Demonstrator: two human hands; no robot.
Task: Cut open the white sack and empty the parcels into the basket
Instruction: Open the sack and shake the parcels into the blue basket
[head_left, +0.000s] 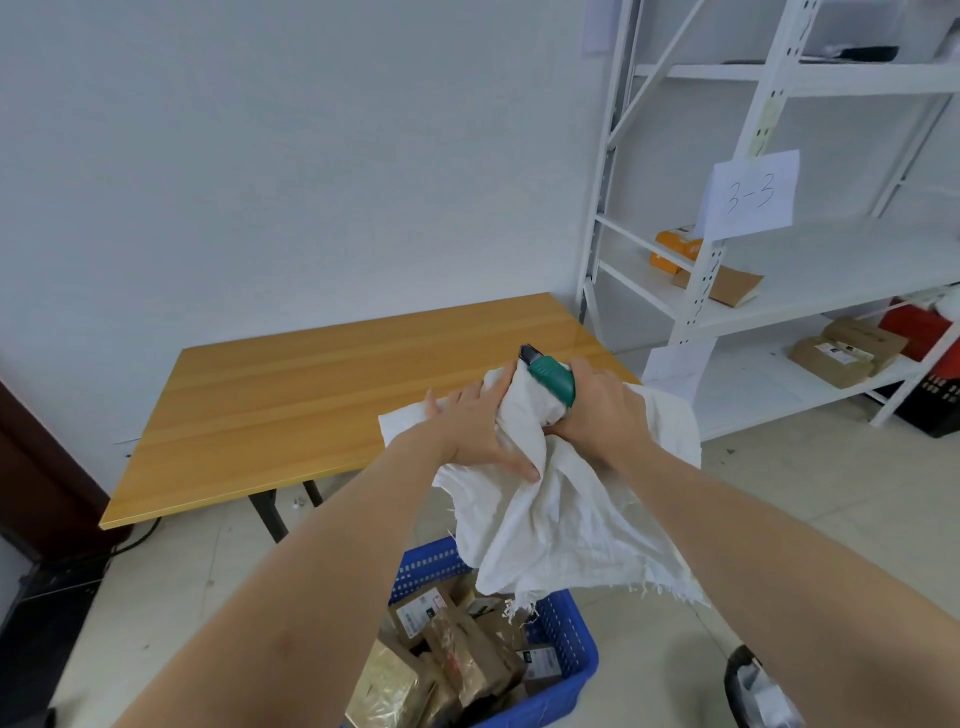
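- White sack (561, 499): limp, crumpled, held up over the blue basket (566, 631); long axis runs from bunched top at the hands down and near-right to the frayed open edge, which hangs just over the basket's far rim.
- Parcels (457, 654): brown, labelled, lying in the basket; none seen in the sack, which looks flat, so prob. emptied. Judgement only.
- Left hand (475, 431): on sack's left/top fold, fingers mostly straight and spread over the cloth, thumb pressing a fold; touching, not clearly wrapped round it.
- Right hand (597, 410): just right of left hand, nearly touching; fingers curled tight on green cutter (550, 376) plus a bunch of sack cloth. Blade end points far-left, up and away from both hands.
- Key relation: sack hangs below both hands, straight above basket; both hands equally near. Next move is prob. a shake or setting the sack aside.
- Wooden table (291, 395): far-left, behind sack; sack's top left corner overlaps its near-right edge in view.
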